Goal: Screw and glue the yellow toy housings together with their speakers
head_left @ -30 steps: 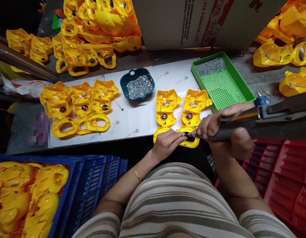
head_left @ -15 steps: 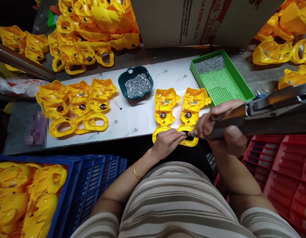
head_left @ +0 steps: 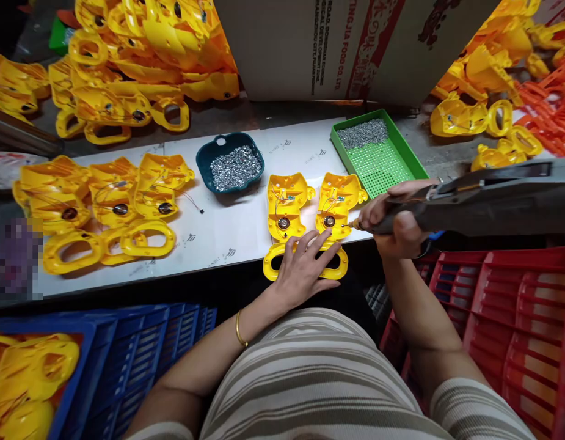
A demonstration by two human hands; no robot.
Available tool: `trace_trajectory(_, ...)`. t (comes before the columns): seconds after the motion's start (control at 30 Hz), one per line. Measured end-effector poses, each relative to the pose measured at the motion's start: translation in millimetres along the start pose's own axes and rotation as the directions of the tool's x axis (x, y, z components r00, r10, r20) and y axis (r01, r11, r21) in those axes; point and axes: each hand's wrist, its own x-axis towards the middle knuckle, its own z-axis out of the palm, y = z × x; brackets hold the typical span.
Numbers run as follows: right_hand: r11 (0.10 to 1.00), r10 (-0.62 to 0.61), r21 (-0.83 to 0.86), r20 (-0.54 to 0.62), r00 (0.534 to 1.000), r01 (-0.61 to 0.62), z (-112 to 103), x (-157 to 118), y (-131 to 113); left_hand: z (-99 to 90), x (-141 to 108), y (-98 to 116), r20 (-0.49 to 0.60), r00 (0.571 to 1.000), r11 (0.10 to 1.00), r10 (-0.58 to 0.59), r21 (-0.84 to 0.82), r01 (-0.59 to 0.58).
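Two yellow plastic housings lie side by side at the front edge of the white board, the left housing (head_left: 286,189) and the right housing (head_left: 339,188), each with wires and a round metal part inside. My left hand (head_left: 303,266) rests with fingers spread over the handle loops of both housings and holds nothing. My right hand (head_left: 396,226) is wrapped round a dark power screwdriver (head_left: 484,198). The tool points left, and its tip is at the right edge of the right housing, near its lower part.
A dark teal bowl of small screws (head_left: 222,142) and a green basket (head_left: 408,153) with more screws stand behind. Several yellow housings (head_left: 117,195) lie at left. A carton (head_left: 273,55) stands at the back; blue crates (head_left: 140,348) and red crates (head_left: 515,305) flank me.
My left hand has left the driver tip and spread over the handles. The tool tip has moved from the right handle up to the housing's right edge. The view has shifted right.
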Motion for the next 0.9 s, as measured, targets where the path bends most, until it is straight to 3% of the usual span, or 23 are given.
trace_trajectory(0.17,0.998,0.041,0.045,0.097,0.994,-0.046,-3,-1,18,3.3,2,4,0.034,0.999,1.0,0.001,-0.009,-0.001)
trace_trajectory(0.43,0.989,0.148,-0.006,0.045,0.988,-0.148,-4,0,27,4.6,3,3,0.014,1.0,0.999,0.017,-0.038,-0.017)
trace_trajectory(0.6,0.987,0.151,0.055,0.04,0.988,-0.153,-2,-1,27,4.7,4,2,0.01,0.999,0.997,0.034,-0.065,-0.033)
trace_trajectory(0.77,0.987,0.123,0.094,0.112,0.986,-0.133,-2,0,29,7.0,4,1,-0.013,0.998,0.992,0.064,-0.107,-0.065)
trace_trajectory(0.9,0.977,0.189,0.061,0.177,0.966,-0.202,-5,1,34,11.1,5,-2,-0.044,0.996,0.984,0.072,-0.157,-0.078)
